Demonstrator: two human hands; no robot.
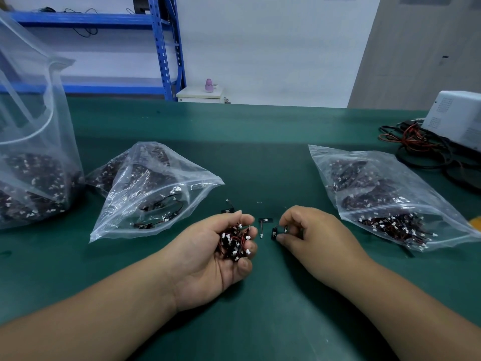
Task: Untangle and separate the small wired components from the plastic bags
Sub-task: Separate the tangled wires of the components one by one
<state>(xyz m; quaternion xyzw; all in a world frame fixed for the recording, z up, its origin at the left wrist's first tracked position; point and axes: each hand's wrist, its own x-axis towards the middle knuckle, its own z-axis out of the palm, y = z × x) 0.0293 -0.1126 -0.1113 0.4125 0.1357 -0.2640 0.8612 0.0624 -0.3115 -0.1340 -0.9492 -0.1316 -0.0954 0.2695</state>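
My left hand [218, 256] lies palm up on the green mat, its fingers curled round a tangled bunch of small wired components [234, 241] with red and black wires and white plugs. My right hand [309, 235] pinches a single black component [275, 232] between thumb and fingertips, just right of the bunch. One separated component [265, 222] lies on the mat between my hands, and another loose component [228, 207] lies just beyond my left fingers. Three clear plastic bags hold more components: a near-left bag [145, 188], a tall far-left bag [33, 162] and a right bag [385, 199].
A white device [455, 118] with a heap of black and red cables [421, 147] sits at the table's right edge. Blue shelving [166, 48] and a small white cabinet [200, 95] stand behind the green table [260, 157].
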